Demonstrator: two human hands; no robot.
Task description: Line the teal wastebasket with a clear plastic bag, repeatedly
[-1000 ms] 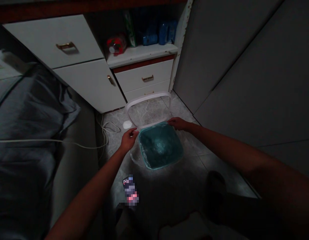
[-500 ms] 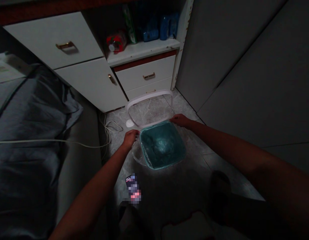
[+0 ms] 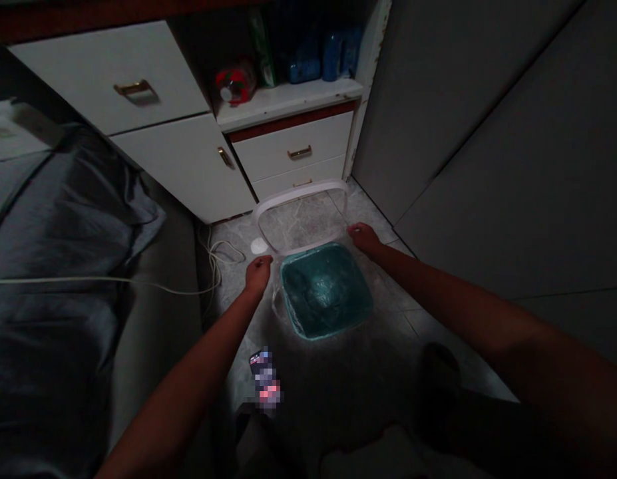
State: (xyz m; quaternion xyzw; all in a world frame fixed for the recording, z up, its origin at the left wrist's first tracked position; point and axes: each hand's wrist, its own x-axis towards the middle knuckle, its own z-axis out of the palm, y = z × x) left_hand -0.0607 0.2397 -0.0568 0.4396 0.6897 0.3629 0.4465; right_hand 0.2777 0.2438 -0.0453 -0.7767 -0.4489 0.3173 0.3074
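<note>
Grey marbled floor tiles [image 3: 405, 322] carry a teal bin [image 3: 358, 293] between the two hands, clear film [image 3: 321, 286] crinkled inside it. Left hand [image 3: 259, 274] and right hand [image 3: 364, 238] stand apart by its far corners, fingers curled; whether either pinches film I cannot tell. Beyond them rises a pale frame [image 3: 301, 191], seemingly tipped up to uncover the mouth. Nearer the body than the left hand lies a phone [image 3: 265, 382], screen pixelated. Past both hands, a red-labelled bottle [image 3: 235, 83] on a white shelf [image 3: 283, 101] shows no readable brand.

Teal bin [image 3: 333, 327], whitish ring [image 3: 301, 191], grey marbled floor [image 3: 303, 223]
</note>
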